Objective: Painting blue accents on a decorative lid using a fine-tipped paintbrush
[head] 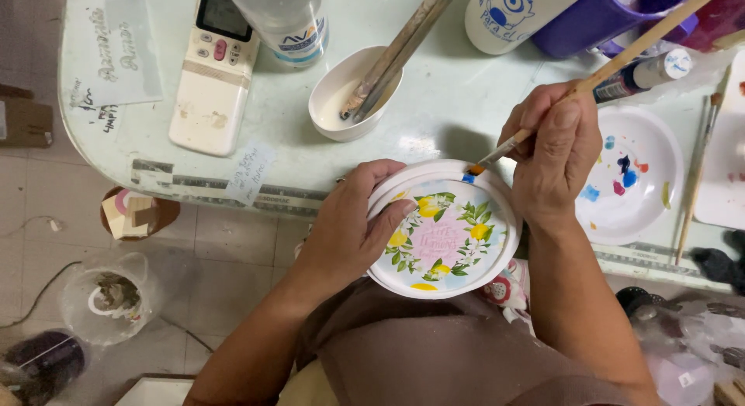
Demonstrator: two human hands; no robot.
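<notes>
My left hand (pixel 349 228) grips the left rim of a round white plate (pixel 448 234) painted with yellow lemons, green leaves and a pink centre. I hold the plate at the table's front edge, above my lap. My right hand (pixel 552 146) pinches a thin wooden paintbrush (pixel 621 58). Its bristle tip touches the plate's upper rim, where there are small blue and orange marks.
On the pale green table (pixel 434 96) lie a white remote control (pixel 211 72), a clear bottle (pixel 289 22), and a small white bowl (pixel 349 96) holding two brushes. A white palette dish (pixel 632 177) with paint dabs sits right; a paint tube (pixel 648 72) and purple cup (pixel 597 18) are behind it.
</notes>
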